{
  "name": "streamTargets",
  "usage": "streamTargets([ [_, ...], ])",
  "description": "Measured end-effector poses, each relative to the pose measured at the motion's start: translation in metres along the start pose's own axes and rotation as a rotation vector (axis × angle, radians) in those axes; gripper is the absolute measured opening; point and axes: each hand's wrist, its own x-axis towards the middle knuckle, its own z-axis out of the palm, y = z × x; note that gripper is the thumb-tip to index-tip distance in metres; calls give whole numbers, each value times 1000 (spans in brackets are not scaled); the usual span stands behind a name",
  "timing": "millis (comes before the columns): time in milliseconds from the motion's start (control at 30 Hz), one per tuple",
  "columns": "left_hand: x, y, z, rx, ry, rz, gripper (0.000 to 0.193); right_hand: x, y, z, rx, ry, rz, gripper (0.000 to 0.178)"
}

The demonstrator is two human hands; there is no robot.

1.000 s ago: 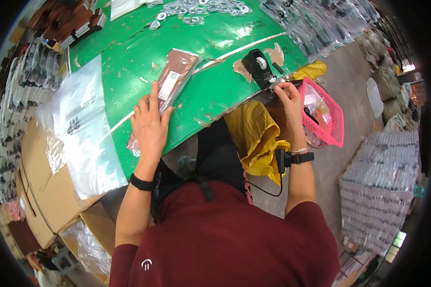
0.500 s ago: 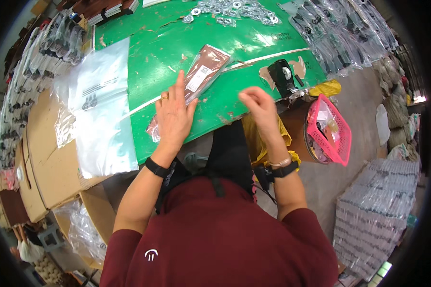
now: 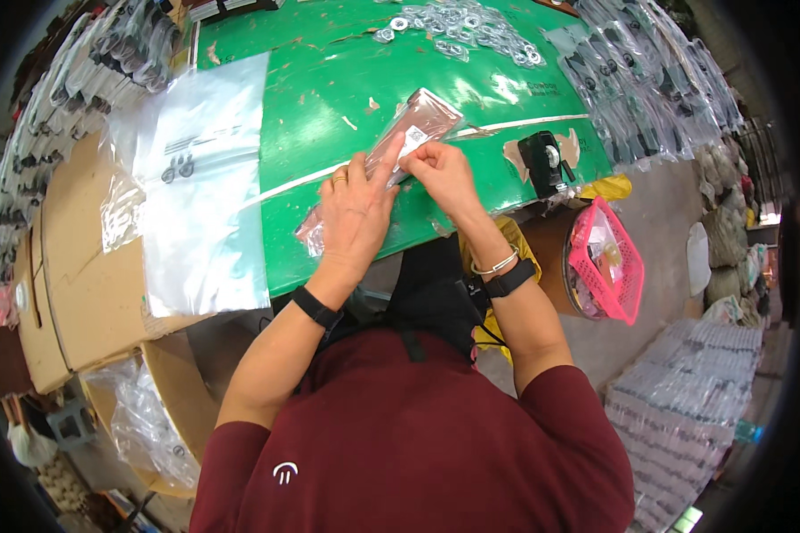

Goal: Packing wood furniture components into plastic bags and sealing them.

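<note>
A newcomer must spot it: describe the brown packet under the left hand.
Find the big, green-topped table. On it, a long, flat brown packet in clear plastic slants across the white stripe, partly under the left hand. Unlike the wide, translucent plastic bag to its left, it is narrow and bears a white label.

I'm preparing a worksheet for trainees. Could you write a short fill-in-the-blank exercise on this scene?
1. Of the left hand and right hand, both at the wrapped brown packet, only the ____ one shows a ring.
2. The packet's label is ____.
3. The pink basket is on the person's ____ side.
4. The tabletop is mostly ____.

Missing words: left; white; right; green.
</note>
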Motion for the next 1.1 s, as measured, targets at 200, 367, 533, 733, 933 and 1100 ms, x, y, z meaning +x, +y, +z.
streamTargets([
  [200, -4, -2, 8, 68, -10, 5, 58, 0, -10, -11, -114, -74, 15, 32],
  [367, -3, -5, 2, -27, -71, -41, 52, -18, -21, -41, 206, -230, 121, 38],
  [533, 15, -21, -4, -280, -86, -72, 45, -18, 6, -27, 368, -211, 152, 44],
  [733, 35, -62, 0, -686, -245, -192, 44, -3, -4, 15, 369, 20, -18, 41],
  [933, -4, -75, -29, -1293, -428, -434, 45, -18, -6, 23, 515, -204, 15, 39],
  [1100, -14, -64, -3, -1718, -355, -445, 45, -47, -25, 7, 427, -110, -43, 31],
])
